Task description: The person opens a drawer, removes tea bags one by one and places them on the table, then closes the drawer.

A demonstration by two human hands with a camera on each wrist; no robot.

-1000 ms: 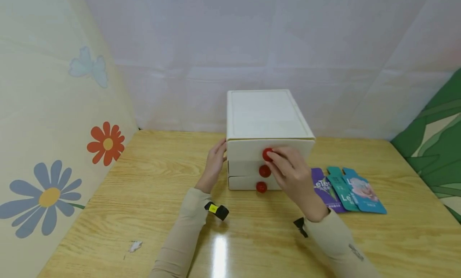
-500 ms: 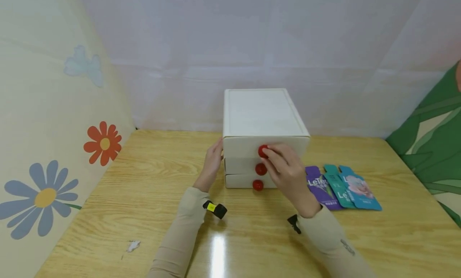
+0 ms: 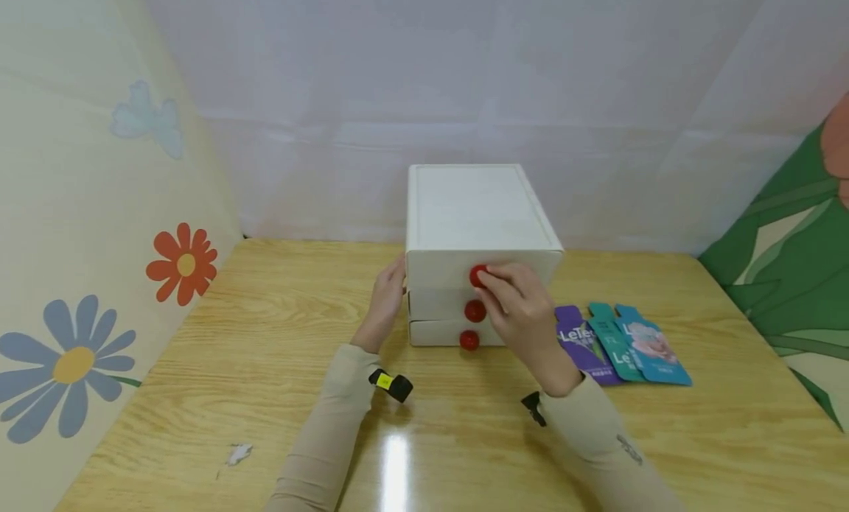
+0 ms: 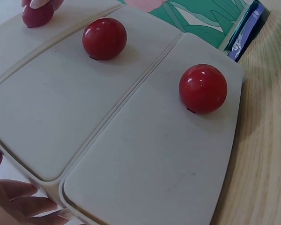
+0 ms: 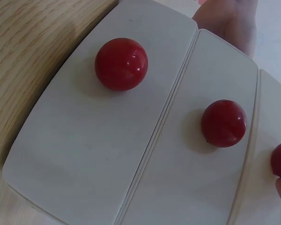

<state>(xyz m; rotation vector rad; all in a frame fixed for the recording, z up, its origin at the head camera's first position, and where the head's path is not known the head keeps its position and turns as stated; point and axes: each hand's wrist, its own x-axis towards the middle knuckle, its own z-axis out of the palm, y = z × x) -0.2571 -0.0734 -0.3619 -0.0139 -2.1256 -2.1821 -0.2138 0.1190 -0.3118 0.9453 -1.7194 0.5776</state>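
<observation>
A white drawer box (image 3: 474, 202) with three stacked drawers stands on the table, a round red knob on each front. My right hand (image 3: 524, 313) pinches the top knob (image 3: 478, 275) between thumb and fingers. Below it show the middle knob (image 4: 104, 38) and the bottom knob (image 4: 203, 89), both untouched. My left hand (image 3: 385, 302) rests along the box's left side, its fingers extended in the left wrist view; part of them is hidden behind the box. The drawers' insides are hidden.
Several flat, overlapping sachets lie right of the box: a purple one (image 3: 584, 346), a green one (image 3: 612, 342) and a blue one (image 3: 653, 346). The wooden table (image 3: 292, 298) ends at a pale cloth backdrop (image 3: 332, 129). A small white scrap (image 3: 239, 454) lies front left.
The box, hands and sachets appear slightly further left in the head view as the view shifts. The dark line above the top drawer front has become fainter. Both hands keep their places on the box.
</observation>
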